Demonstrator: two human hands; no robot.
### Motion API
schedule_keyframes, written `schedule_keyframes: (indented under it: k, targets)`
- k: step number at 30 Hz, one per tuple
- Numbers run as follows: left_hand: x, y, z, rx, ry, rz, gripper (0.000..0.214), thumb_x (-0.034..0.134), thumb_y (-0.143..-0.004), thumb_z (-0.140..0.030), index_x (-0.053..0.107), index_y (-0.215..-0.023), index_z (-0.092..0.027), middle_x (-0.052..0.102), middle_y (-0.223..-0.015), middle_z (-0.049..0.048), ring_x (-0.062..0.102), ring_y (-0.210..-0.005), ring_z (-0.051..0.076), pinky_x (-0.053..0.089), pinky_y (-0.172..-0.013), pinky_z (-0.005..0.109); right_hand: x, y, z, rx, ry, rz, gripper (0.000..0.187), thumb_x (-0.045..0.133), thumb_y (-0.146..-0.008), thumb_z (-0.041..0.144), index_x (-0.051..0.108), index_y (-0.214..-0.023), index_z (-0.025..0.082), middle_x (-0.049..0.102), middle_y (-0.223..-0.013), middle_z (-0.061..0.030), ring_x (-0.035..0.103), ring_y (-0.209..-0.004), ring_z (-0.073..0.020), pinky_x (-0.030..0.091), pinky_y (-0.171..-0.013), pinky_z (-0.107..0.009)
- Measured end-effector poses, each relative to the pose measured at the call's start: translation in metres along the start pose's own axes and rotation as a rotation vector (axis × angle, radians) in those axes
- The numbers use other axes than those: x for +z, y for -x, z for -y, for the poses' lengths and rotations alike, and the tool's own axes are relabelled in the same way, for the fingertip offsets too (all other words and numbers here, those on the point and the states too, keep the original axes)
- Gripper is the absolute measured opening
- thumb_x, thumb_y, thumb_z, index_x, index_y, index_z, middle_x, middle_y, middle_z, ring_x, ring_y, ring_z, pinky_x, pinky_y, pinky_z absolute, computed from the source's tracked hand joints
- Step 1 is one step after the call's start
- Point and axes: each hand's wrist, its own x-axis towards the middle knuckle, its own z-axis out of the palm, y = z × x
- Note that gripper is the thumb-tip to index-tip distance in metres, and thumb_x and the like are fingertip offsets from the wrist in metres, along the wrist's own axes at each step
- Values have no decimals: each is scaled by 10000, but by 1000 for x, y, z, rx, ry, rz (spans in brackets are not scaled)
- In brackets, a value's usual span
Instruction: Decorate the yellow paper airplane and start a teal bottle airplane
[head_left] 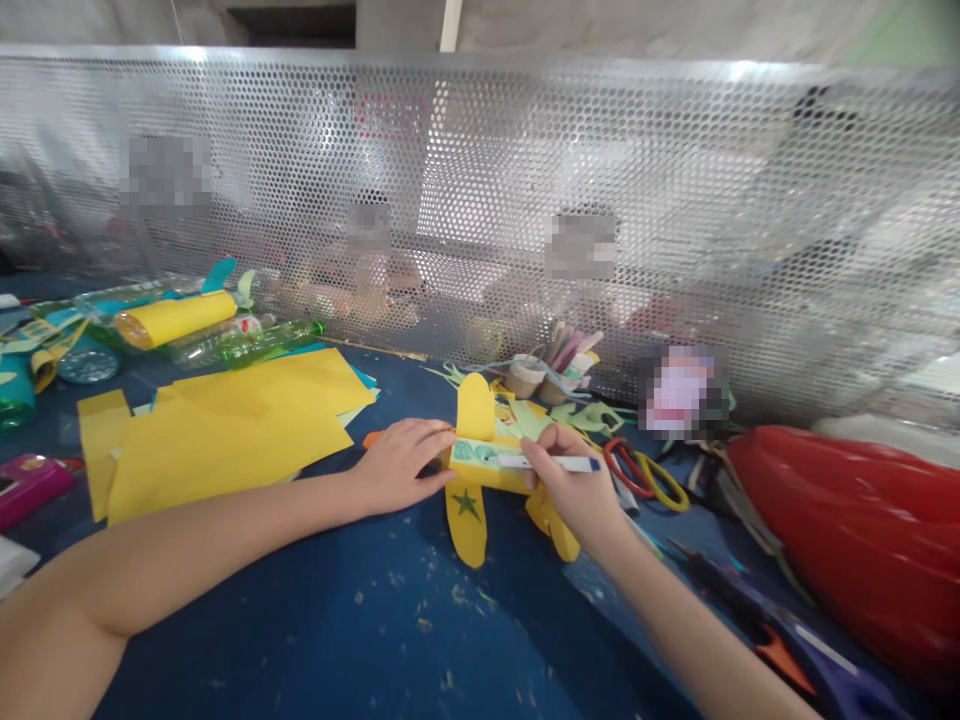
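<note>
A yellow paper toy airplane [495, 478] lies on the blue table in front of me. Its near wing [466, 525] carries a dark green star, and the far wing [475, 408] is plain. Green drawings mark a pale strip along the body. My left hand [401, 465] wraps thumb and fingers around the left end of the body, steadying it. Pinched in my right hand [574, 478] is a white marker pen [551, 463] with a dark blue end, its tip at the pale strip. The right fingers partly cover the tail end.
Yellow paper sheets [232, 425] are piled at left, with plastic bottles [262, 345] behind. Scissors [664, 478], cups of sticks [555, 375] and paper scraps [592, 415] stand beyond my right hand. At right lies a red bag [847, 530]. A perforated metal screen [480, 200] closes the back.
</note>
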Motion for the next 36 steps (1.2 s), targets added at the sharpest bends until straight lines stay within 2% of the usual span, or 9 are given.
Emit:
schedule_keyframes:
  k: [8, 26, 36]
  targets:
    - [1, 1, 0, 2, 1, 2, 355, 506, -868, -397, 519, -1155, -189, 578, -1209, 88, 540, -1102, 237, 437, -947, 420, 0, 0, -5, -8, -33, 37, 314, 616, -753, 398, 431, -563, 230, 534, -414, 47, 458, -412, -113, 370, -475, -234]
    - [1, 1, 0, 1, -5, -10, 349, 501, -869, -398, 521, -1149, -191, 584, -1207, 90, 547, -1099, 237, 439, -944, 424, 0, 0, -7, -1, -7, 33, 337, 609, -743, 464, 433, -570, 235, 545, -426, 33, 470, -407, -122, 380, -470, -250]
    - [1, 1, 0, 4, 4, -1, 353, 500, -871, -397, 519, -1155, -187, 579, -1210, 90, 539, -1104, 234, 438, -948, 419, -1, -1, -2, 2, 1, -19, 287, 605, -736, 359, 425, -552, 234, 517, -397, 48, 447, -388, -111, 370, -447, -238]
